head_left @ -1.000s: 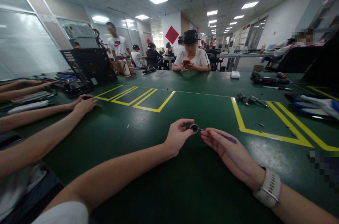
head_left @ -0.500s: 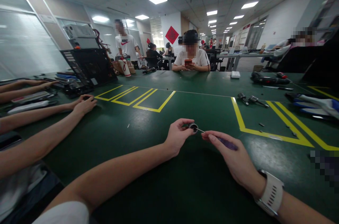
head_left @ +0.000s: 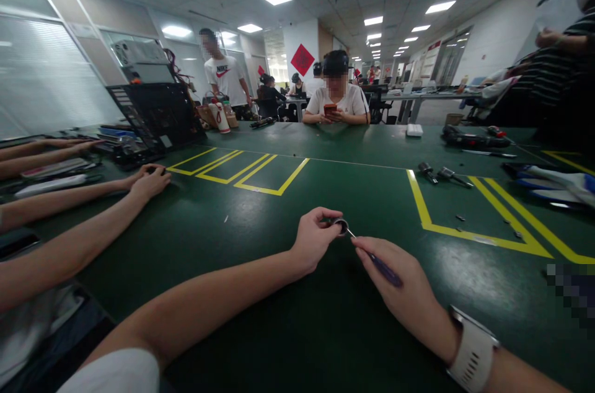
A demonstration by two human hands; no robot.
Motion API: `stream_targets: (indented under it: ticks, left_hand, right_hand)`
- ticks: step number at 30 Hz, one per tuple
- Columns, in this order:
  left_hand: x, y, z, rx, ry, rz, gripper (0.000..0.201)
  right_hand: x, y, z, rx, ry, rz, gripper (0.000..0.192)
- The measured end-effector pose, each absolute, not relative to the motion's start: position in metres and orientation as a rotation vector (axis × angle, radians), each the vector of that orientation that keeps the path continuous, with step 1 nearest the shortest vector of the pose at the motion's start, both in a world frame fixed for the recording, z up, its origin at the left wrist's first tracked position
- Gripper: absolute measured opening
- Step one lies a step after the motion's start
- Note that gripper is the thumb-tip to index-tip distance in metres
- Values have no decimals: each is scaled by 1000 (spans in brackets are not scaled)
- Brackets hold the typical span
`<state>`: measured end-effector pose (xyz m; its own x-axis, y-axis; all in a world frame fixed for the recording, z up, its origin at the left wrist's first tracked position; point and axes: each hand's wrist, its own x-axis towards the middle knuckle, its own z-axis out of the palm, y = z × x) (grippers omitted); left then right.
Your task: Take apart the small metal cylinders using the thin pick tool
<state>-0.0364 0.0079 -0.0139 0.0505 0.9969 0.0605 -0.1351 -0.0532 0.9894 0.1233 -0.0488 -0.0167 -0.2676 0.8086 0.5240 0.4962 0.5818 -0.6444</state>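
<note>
My left hand (head_left: pixel 316 239) is closed on a small round hollow metal part (head_left: pixel 343 225), held just above the table with its opening turned towards the right. In my right hand (head_left: pixel 397 272) is a screwdriver (head_left: pixel 383 269) with a dark purple handle and a thin shaft. The shaft's tip meets the opening of the metal part; how deep it reaches inside I cannot tell. My fingers hide the back of the part and some of the handle.
On the green table (head_left: pixel 260 318), yellow tape outlines a zone with metal parts (head_left: pixel 449 176) and several tiny pieces. Gloves (head_left: pixel 553 185) and a power tool (head_left: pixel 474 137) lie at the right. A co-worker's hands (head_left: pixel 151 181) are at the left, near a black metal case (head_left: pixel 158 114).
My right hand has lowered slightly, and the screwdriver now slants more steeply into the metal part. My left hand has barely shifted. A person with a striped sleeve has appeared at the far right.
</note>
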Motion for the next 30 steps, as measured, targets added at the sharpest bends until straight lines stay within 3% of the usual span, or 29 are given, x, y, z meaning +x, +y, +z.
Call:
stream_targets:
  ticks: [11,18,22,30]
  left_hand:
    - [-35,6,-12,1190,1041,1248,18]
    - [-35,6,-12,1201,1028,1246,17]
    - [-37,6,-12,1212,1002,1237,17]
    - [-44,5,-9,1191,944,1142,21]
  right_hand:
    - [119,-58,-14,-1013,-2170,38,30]
    - [118,-60,-12,-977,-2154,5,30]
    - [119,-58,-10,-961,-2022,169,26]
    - [128,-52,3,-1173,-1550,812,21]
